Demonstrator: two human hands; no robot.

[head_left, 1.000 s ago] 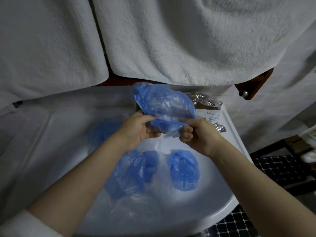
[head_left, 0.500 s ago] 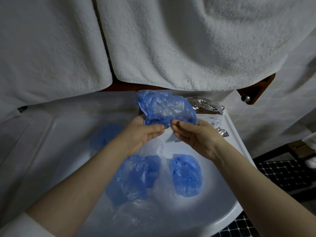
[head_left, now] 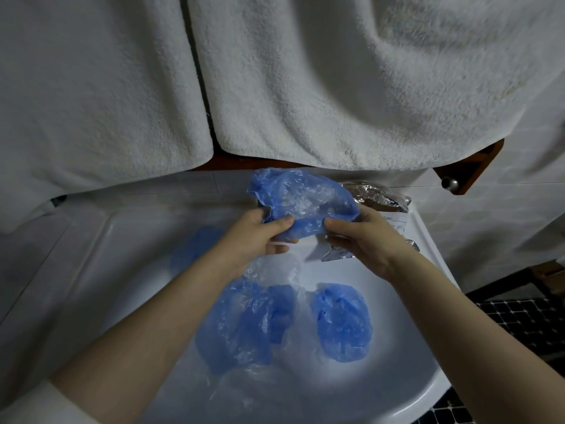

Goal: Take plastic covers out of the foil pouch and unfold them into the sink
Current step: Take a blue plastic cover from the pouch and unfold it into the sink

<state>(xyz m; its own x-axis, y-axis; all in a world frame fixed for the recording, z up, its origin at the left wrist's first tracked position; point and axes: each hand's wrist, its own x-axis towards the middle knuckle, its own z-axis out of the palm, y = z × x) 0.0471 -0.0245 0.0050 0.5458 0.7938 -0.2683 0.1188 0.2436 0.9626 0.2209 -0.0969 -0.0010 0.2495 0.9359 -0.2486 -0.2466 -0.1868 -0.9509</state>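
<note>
Above the white sink [head_left: 406, 393] I hold a crumpled blue plastic cover [head_left: 302, 200] between both hands. My left hand [head_left: 256, 240] pinches its lower left edge with thumb and fingers. My right hand [head_left: 360, 237] pinches its lower right edge. The cover bulges upward and is partly spread. Inside the basin lie other blue covers: one at the right [head_left: 342, 322], a larger bunch in the middle [head_left: 244, 322], and one dim at the left [head_left: 195, 246]. The foil pouch [head_left: 382, 198] lies on the sink's back right rim, partly hidden behind my right hand.
Two white towels [head_left: 336, 81] hang just above the sink, close over the held cover. A brown wooden shelf with a metal knob [head_left: 449, 183] sticks out at the right. Dark mosaic floor tiles [head_left: 519, 325] lie below the sink's right side.
Both hands have shifted their grip along the cover's lower edge and pulled it wider apart. The cover is more spread than a second ago.
</note>
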